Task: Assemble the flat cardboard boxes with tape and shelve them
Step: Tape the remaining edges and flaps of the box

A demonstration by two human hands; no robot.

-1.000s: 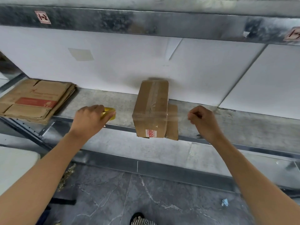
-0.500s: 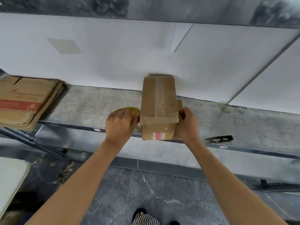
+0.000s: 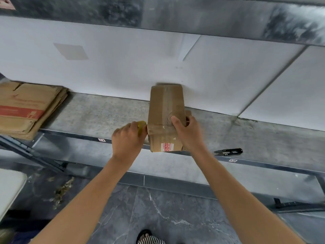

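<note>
Your left hand (image 3: 129,138) is curled round the yellow tape roll (image 3: 142,124), at 9 o'clock from the box (image 3: 165,110). Your right hand (image 3: 187,133) grips the box's top and side. Snips (image 3: 228,151) lie at 3 o'clock. The box sits at the shelf (image 3: 98,113) edge. Press it down hard, pull the tape straight, and rub it flat.

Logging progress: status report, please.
Left hand grips tape roll beside cardboard box. Right hand grips it on shelf. Snips lie apart, rightward.

box (image 3: 165,110) on shelf (image 3: 98,113), flat stack (image 3: 26,108) left, snips (image 3: 228,152) right
</note>
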